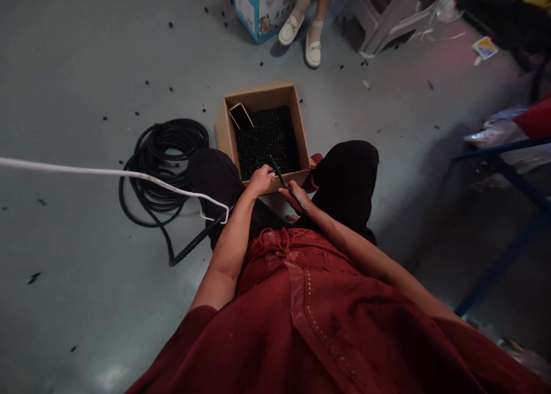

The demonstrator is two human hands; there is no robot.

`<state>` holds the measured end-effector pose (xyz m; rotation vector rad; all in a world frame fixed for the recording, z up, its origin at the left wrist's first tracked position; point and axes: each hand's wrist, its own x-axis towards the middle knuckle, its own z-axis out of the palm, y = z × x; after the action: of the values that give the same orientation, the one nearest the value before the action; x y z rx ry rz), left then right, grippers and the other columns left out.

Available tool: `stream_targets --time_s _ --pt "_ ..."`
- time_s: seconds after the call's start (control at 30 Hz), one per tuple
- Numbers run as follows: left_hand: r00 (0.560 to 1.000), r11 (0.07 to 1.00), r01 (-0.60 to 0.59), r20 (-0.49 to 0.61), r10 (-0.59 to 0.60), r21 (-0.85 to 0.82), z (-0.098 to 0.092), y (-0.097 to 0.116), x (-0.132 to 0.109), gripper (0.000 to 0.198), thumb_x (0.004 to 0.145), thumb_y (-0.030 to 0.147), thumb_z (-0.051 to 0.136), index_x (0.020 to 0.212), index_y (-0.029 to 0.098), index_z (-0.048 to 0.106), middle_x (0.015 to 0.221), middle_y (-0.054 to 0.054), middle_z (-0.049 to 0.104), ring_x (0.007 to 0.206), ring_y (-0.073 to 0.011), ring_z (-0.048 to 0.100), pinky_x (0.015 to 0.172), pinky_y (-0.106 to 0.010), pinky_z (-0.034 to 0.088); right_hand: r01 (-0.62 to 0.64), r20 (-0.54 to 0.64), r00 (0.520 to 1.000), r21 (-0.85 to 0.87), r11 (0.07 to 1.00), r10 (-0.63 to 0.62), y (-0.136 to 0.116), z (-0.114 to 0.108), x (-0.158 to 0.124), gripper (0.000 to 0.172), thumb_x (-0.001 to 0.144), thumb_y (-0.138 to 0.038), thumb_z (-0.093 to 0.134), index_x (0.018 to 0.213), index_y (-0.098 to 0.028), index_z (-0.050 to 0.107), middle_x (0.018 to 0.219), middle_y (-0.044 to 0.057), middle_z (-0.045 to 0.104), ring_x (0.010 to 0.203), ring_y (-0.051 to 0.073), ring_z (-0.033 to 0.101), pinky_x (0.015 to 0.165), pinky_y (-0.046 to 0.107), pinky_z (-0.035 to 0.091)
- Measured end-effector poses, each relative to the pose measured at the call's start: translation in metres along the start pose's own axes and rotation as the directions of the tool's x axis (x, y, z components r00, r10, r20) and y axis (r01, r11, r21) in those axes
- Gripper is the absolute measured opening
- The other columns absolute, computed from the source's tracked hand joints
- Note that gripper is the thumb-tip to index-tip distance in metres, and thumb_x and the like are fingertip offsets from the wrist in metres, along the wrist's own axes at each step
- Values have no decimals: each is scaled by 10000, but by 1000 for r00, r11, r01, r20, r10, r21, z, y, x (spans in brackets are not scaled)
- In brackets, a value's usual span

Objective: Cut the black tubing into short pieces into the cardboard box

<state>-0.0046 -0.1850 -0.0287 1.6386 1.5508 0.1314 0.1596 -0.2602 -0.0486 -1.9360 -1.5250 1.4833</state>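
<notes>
My left hand (260, 181) grips a thin black cable (202, 233) above the front rim of an open cardboard box (258, 98). That cable leads back to a coil of black cable (163, 164) on the floor at my left. My right hand (295, 197) holds a slim dark tool (284, 181), probably scissors, close to the cable's end. The box is filled with small black cable pieces (267, 141), and a small card (241, 115) leans inside its far corner. A white cord (107, 172) ends in a loop around the black cable near my left hand.
My black-clad knees (346, 181) flank the box, below my red garment (310, 319). Black bits lie scattered on the grey floor (86, 78). Another person's feet in white shoes (301, 38) stand beyond the box, near a blue-and-white carton (262, 6), a grey stool (387, 15) and a blue metal frame (503, 176).
</notes>
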Motion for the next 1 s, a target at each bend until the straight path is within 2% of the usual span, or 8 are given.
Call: stream_targets --time_s 0.2,0.33,0.53,1.0 --pt "1000 1000 2 -3 -2 -5 0 3 8 305 920 163 477 1171 102 640 1171 -143 712 1093 -224 642 954 -309 453 -67 -20 998 -69 995 66 -11 -5 4 321 859 -478 530 1057 -227 503 817 39 629 718 212 588 691 324 462" --pt "1000 1000 3 0 -3 20 2 0 11 319 918 161 479 1197 112 624 1153 -136 721 1115 -220 639 962 -301 449 -89 -21 996 -93 992 87 -14 -7 4 282 856 -425 540 1059 -233 503 807 42 633 720 225 598 703 333 465" --pt "1000 997 5 -6 -5 73 5 -5 12 326 934 202 465 1218 148 616 1202 -140 705 1136 -233 638 960 -319 453 -83 -30 996 -109 991 80 -13 -7 5 190 856 -393 553 972 -255 493 718 19 596 702 231 589 705 326 451" --pt "1000 992 24 3 -24 125 7 -7 11 338 958 247 453 1251 158 596 1215 -154 697 1129 -251 644 938 -335 455 -62 -86 995 -129 990 51 -5 -3 9 203 816 -366 627 889 -247 481 731 20 604 756 229 605 725 303 431"
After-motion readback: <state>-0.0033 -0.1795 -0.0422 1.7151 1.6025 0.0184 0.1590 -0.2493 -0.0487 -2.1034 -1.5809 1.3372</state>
